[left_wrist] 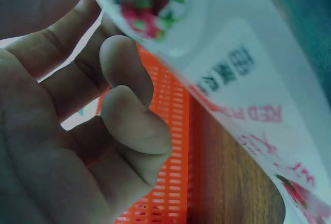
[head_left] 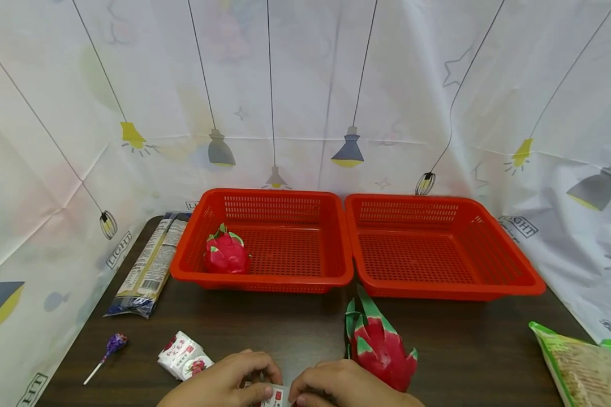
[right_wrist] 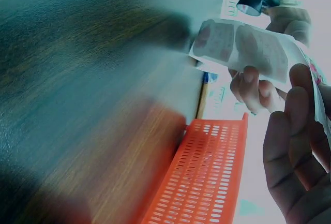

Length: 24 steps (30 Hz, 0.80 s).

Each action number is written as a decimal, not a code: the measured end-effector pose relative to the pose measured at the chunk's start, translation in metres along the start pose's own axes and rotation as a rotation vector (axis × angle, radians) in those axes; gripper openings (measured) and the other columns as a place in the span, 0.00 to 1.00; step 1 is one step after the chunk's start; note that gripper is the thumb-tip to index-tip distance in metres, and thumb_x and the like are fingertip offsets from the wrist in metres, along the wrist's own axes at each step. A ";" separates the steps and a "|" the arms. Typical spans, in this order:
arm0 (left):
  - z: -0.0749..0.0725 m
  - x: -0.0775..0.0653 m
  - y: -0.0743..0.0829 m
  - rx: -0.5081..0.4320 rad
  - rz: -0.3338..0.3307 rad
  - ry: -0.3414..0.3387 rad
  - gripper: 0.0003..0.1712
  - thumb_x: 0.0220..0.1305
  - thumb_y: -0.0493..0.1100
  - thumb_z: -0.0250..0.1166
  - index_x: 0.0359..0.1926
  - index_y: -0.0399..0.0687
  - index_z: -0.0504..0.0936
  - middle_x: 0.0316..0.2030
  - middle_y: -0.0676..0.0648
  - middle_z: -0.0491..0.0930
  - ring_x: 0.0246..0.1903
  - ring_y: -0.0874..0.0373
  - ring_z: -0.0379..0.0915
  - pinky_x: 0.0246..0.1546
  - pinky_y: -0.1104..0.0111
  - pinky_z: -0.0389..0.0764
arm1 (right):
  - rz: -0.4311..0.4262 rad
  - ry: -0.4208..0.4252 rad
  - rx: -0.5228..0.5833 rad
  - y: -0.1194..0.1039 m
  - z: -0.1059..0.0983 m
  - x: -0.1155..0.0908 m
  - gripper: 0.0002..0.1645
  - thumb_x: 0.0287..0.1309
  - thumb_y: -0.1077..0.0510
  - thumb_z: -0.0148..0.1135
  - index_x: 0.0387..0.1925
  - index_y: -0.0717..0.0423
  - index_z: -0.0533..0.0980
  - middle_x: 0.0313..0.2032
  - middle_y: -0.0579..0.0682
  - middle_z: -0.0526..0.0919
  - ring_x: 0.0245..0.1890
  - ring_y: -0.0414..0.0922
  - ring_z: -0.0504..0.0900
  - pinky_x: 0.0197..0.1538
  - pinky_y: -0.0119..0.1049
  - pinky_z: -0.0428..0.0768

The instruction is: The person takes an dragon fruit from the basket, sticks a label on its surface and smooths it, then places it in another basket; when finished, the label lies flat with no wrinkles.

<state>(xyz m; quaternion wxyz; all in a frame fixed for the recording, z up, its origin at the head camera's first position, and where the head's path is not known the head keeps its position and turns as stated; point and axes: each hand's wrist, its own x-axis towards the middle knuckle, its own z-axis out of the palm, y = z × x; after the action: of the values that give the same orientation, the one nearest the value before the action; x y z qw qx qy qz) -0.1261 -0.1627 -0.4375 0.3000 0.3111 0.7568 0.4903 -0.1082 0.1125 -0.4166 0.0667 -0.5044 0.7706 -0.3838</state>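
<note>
Your left hand (head_left: 226, 383) and right hand (head_left: 353, 389) pinch a printed label strip (head_left: 276, 398) at six o'clock, its near end cut off; dark tabletop (head_left: 290, 325) runs toward twelve, to the left-hand red basket (head_left: 265, 281).

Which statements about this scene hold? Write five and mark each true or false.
1. A dragon fruit sits in the left basket. True.
2. A lollipop lies in the right basket. False: the lollipop lies on the table.
3. The left hand and right hand both hold the label strip. True.
4. The second dragon fruit is behind the baskets. False: the second dragon fruit lies in front of the right basket.
5. A green-edged bag lies toward the table's right side. True.
</note>
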 end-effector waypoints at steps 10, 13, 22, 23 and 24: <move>0.002 0.004 -0.001 -0.019 0.000 -0.003 0.05 0.72 0.43 0.63 0.40 0.47 0.82 0.28 0.61 0.73 0.28 0.74 0.67 0.29 0.79 0.70 | -0.017 0.019 -0.045 0.002 0.004 -0.004 0.10 0.77 0.57 0.52 0.47 0.44 0.80 0.40 0.38 0.85 0.40 0.26 0.77 0.44 0.19 0.76; 0.003 0.005 -0.001 0.008 -0.001 0.005 0.05 0.71 0.43 0.64 0.38 0.47 0.82 0.26 0.61 0.72 0.26 0.75 0.66 0.27 0.79 0.68 | -0.042 0.047 -0.056 0.003 0.006 -0.005 0.09 0.76 0.58 0.54 0.46 0.44 0.80 0.44 0.38 0.82 0.45 0.30 0.76 0.47 0.20 0.77; 0.003 0.005 -0.009 0.170 -0.113 0.096 0.03 0.68 0.40 0.66 0.35 0.51 0.82 0.25 0.61 0.73 0.24 0.72 0.66 0.25 0.75 0.68 | -0.118 0.156 -0.100 0.005 0.010 -0.009 0.09 0.71 0.61 0.61 0.45 0.43 0.82 0.48 0.41 0.76 0.48 0.35 0.69 0.52 0.21 0.71; 0.004 0.006 -0.011 0.217 -0.123 0.114 0.04 0.67 0.40 0.67 0.34 0.52 0.81 0.25 0.61 0.73 0.24 0.72 0.65 0.25 0.74 0.68 | -0.142 0.167 -0.115 0.006 0.010 -0.010 0.10 0.70 0.62 0.61 0.45 0.43 0.81 0.48 0.41 0.76 0.48 0.35 0.69 0.52 0.21 0.70; 0.004 0.006 -0.012 0.263 -0.143 0.131 0.05 0.66 0.40 0.68 0.33 0.53 0.81 0.24 0.61 0.73 0.23 0.71 0.65 0.25 0.74 0.68 | -0.151 0.173 -0.109 0.006 0.011 -0.011 0.10 0.69 0.62 0.62 0.46 0.44 0.81 0.47 0.41 0.75 0.47 0.35 0.69 0.52 0.20 0.70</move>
<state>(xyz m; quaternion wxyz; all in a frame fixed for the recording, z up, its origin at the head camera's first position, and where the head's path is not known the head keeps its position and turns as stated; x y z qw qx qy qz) -0.1289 -0.1595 -0.4514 0.2409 0.2603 0.8528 0.3834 -0.1023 0.1172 -0.4312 -0.0565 -0.5289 0.7530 -0.3873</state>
